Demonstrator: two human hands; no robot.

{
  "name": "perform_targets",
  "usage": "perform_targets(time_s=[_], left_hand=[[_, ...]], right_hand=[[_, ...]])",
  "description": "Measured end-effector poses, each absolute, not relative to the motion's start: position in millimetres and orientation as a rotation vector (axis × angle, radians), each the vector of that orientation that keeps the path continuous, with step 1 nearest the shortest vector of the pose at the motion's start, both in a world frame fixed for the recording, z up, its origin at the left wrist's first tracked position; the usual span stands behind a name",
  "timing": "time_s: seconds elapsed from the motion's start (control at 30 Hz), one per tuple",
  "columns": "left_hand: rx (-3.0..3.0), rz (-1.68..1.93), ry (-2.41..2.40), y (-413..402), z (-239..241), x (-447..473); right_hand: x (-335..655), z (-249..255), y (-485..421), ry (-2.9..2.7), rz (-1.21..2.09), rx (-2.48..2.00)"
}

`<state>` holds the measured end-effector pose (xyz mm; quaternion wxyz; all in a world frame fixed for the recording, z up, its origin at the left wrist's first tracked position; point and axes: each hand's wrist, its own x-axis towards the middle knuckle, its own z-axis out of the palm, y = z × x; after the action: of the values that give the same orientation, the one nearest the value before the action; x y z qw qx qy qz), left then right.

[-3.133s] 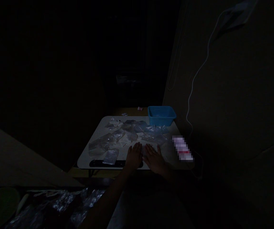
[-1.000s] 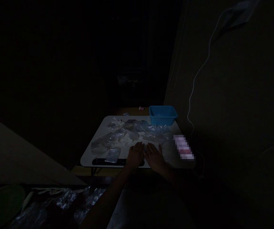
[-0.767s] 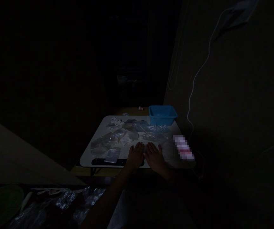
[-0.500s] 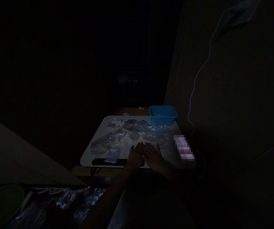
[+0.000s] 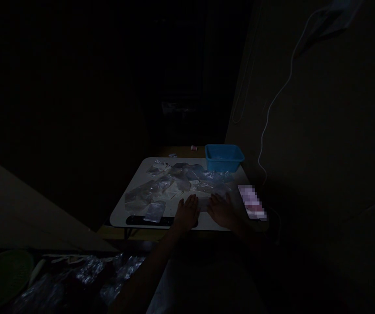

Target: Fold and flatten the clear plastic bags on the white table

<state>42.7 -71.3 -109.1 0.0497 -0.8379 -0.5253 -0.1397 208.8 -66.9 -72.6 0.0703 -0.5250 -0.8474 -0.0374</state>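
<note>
Both hands lie palm-down on the small white table (image 5: 125, 216), fingers stretched flat and closed on nothing. My left hand (image 5: 187, 212) and right hand (image 5: 222, 210) sit either side of a thin clear plastic bag (image 5: 203, 203) near the table's front edge, seemingly touching its ends. I judge that bag featherlight, limp and slick, best pinched at a corner or along its open lip. More loose clear bags (image 5: 161, 185) are strewn behind it. A blue rectangular plastic tub (image 5: 224, 158) stands at the far right corner; I cannot tell what it holds in this dark.
</note>
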Motion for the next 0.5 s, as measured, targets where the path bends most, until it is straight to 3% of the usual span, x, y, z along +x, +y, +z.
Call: perform_targets(time_s=[0.23,0.5], left_hand=[[-2.532,-0.474,-1.599,-71,-112,41],[-2.463,-0.599,-1.592,-70,-118,38]], right_hand=[[194,-55,-27,-2.642,0.143,-1.401],[186,-47,7,-2.806,0.377,-1.609]])
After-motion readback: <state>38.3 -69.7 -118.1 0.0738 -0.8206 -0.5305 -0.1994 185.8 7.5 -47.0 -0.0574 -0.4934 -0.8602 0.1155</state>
